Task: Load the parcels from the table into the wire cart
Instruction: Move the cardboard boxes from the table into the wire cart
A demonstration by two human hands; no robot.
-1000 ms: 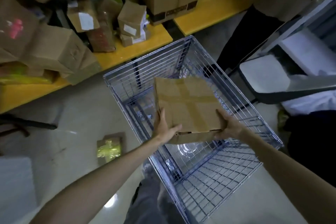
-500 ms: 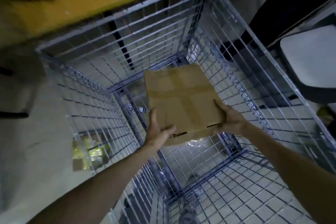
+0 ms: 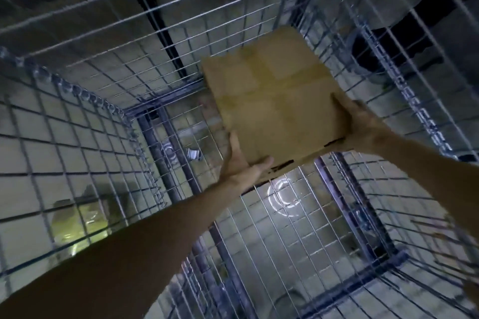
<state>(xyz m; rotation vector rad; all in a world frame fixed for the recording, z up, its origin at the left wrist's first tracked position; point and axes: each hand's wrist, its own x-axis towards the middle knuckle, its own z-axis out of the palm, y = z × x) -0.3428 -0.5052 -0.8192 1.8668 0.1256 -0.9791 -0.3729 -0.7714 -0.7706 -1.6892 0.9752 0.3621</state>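
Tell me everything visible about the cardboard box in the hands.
The box is flat, brown cardboard, closed, with tan tape crossing its top. Dark marks along its near edge are too blurred to read. It is inside the wire cart, near its far right corner. The left hand grips its near left corner, thumb on top; the right hand holds its right edge.

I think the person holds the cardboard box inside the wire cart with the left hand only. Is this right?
Not quite: the head view shows both hands on the cardboard box. The left hand grips its near corner and the right hand holds its right edge. The box is indeed inside the wire cart.
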